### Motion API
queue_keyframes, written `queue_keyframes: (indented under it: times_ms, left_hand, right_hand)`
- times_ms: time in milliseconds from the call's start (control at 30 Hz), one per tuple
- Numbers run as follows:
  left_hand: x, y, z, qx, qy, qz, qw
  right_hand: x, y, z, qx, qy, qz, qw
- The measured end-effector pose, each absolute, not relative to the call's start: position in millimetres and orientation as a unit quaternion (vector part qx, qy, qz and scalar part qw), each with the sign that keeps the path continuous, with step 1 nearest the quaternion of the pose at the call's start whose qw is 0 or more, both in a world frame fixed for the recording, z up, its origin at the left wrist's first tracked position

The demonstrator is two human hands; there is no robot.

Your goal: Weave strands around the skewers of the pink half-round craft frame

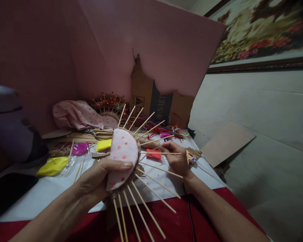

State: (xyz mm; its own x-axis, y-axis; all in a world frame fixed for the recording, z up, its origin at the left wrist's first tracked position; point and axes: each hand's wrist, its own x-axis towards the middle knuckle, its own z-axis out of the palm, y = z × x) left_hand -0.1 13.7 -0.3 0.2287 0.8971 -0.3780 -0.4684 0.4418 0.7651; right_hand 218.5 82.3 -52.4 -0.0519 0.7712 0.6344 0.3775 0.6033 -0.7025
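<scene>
My left hand (pixel 98 173) grips a half-round piece (pixel 123 151) covered in pale cloth with red dots, thumb on its face. Thin wooden sticks (pixel 156 169) fan out from its curved edge, which is bound in brown twine. Among the sticks on the right, my right hand (pixel 175 156) has its fingertips pinched together on a thin strand of brown twine (pixel 150 152) that runs to the edge. Behind the sticks lie a roll of twine (pixel 148 142) and a red packet (pixel 153 154).
Yellow (pixel 53 166) and purple packets (pixel 80 148), scissors (pixel 103 134) and dotted cloth (pixel 75 114) lie on the left. A similar piece with coloured tips (pixel 111 101) stands behind. Torn cardboard (pixel 141 90) leans at the back, a phone (pixel 12 191) lies front left, and a cable (pixel 190 215) hangs in front.
</scene>
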Motion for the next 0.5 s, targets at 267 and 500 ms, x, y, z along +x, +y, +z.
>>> queue_keyframes:
  times_ms: [267, 500]
  left_hand:
    - [13, -1, -9, 0.230, 0.396, 0.395, 0.796]
    - [15, -2, -14, 0.242, 0.383, 0.399, 0.798]
  right_hand:
    - [198, 67, -52, -0.381, -0.735, 0.295, 0.478]
    - [199, 66, -54, -0.398, -0.745, 0.289, 0.450]
